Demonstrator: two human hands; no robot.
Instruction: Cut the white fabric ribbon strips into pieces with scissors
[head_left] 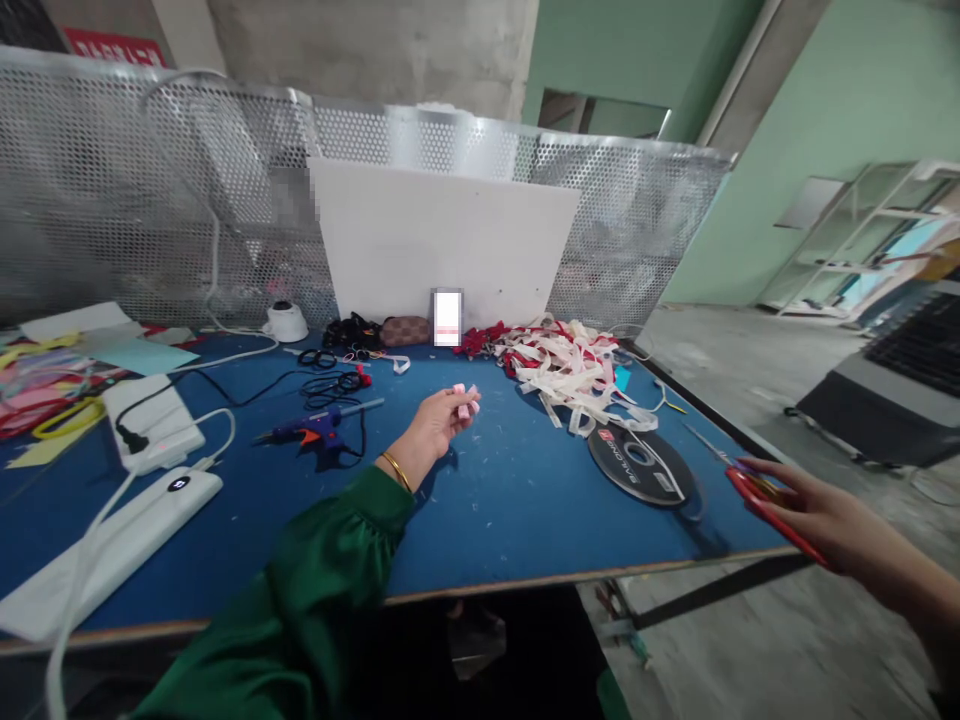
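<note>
My left hand (437,425) is closed over the middle of the blue table, pinching a small pink ribbon piece (466,402) between thumb and fingers. At the right edge of the table my right hand (806,510) grips red-handled scissors (772,515), whose blades point left and away from me. Left of the scissors lies a black reel (641,464) with a ribbon end by its rim. Behind the reel is a heap of white and red ribbons (562,365).
A blue glue gun (319,432) with a black cable lies left of my left hand. Farther left are a white power strip (154,422), a long white device (112,545) and coloured strips (45,395). A lit phone (448,318) leans against a white board (442,240).
</note>
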